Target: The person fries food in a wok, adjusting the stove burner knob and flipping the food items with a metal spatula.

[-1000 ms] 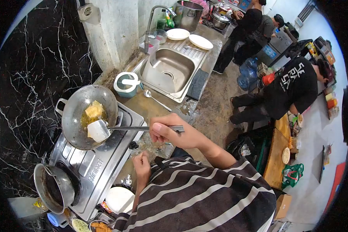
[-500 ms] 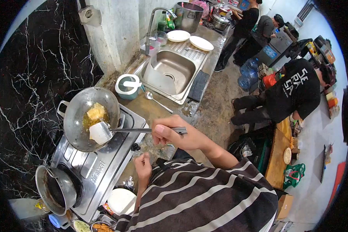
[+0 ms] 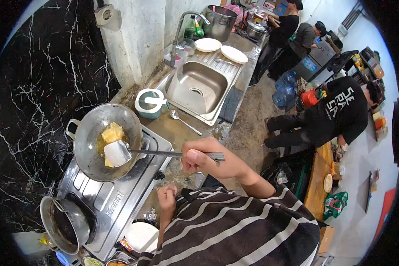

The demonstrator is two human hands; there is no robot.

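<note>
So the left hand [image 3: 167, 196] is down by the front edge of the stove [image 3: 115, 195], fingers curled in pretty narrow; can't tell if there's anything inside. The right hand [image 3: 203, 156] has a fist around the handle of a spatula [image 3: 118, 154], which reaches over the stove's front edge. A white plate [image 3: 142, 236] sits just off that same edge, toward the end with the smaller pot [image 3: 65, 226] on its burner.

The wok [image 3: 86, 142] is at the stove's other end, nearest the sink. Yellow food [image 3: 113, 132] is inside it in a bit of oil, and the spatula's blade partly covers another piece.

Past that stove corner there's a lidded tub [image 3: 150, 103] on the counter [image 3: 164, 131], with a spoon [image 3: 185, 122] lying between it and the counter's front edge. Then the sink [image 3: 198, 88], two white dishes [image 3: 234, 54] on its ribbed far end, and a big metal pot [image 3: 220, 24] behind them. Way off to the right, a person in a black shirt [image 3: 341, 106] is bending over.
</note>
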